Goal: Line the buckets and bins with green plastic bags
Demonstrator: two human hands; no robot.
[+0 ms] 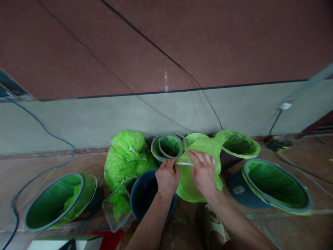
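A light green plastic bag [189, 189] hangs spread out in front of me, with a white band along its upper edge. My left hand [168, 177] pinches the left end of that edge. My right hand [204, 170] is closed on the same edge further right, its fingers bent over the plastic. Below my left forearm stands a dark blue bin [135, 199] with no bag over its rim. Just behind my hands, a lined bin [156, 147] carries loose grey rings [170, 157] on top.
Full, tied green bags [122, 156] lean by the wall. Lined bins stand at the left [82, 194], right [239, 187] and back right [241, 142]. A clear plastic container [114, 218] with green plastic sits near the blue bin. A blue cable [47, 128] runs along the left.
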